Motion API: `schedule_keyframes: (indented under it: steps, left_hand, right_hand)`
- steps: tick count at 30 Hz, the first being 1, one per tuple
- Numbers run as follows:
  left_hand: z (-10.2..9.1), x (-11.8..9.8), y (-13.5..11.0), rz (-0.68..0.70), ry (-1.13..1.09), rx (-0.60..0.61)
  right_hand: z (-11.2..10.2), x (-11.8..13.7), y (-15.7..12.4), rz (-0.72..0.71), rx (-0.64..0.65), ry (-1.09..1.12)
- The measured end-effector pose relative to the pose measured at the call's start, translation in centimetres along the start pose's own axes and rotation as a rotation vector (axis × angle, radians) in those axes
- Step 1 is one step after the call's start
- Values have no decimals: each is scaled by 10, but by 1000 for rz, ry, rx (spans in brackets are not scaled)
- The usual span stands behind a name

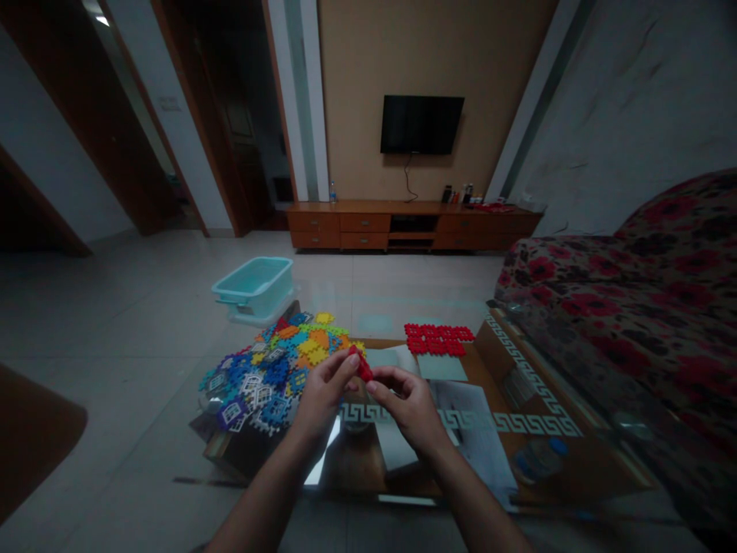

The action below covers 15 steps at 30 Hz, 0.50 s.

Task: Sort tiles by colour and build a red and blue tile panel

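Between my two hands, above the glass table, is a small red plastic building piece. My left hand pinches its upper left side between thumb and fingers. The thumb and fingertips of my right hand close on its lower right edge. Fingers partly cover the piece, so its full shape is hidden. To the left lies a heap of colourful interlocking plastic pieces in blue, white, purple, orange, yellow and green. Beyond my right hand, red interlocking pieces lie flat in a joined or closely set row arrangement.
A turquoise plastic bin stands beyond the heap. Under the glass tabletop appear papers and a bottle with a blue cap. A flowered sofa is on the right. A low TV cabinet stands against the far wall.
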<state>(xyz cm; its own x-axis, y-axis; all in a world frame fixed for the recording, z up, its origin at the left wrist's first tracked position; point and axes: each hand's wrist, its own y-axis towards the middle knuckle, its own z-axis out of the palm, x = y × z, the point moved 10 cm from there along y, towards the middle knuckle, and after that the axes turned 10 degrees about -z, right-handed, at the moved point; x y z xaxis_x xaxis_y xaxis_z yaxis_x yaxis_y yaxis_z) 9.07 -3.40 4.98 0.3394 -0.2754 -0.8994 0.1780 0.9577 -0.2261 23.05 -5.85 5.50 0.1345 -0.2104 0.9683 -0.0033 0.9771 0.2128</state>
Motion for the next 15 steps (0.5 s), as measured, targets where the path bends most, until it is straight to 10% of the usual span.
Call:
schedule_keyframes:
  steps: [15]
  left_hand:
    - [2, -2, -4, -3, 11, 0]
  right_hand:
    - [0, 0, 0, -1, 2, -18]
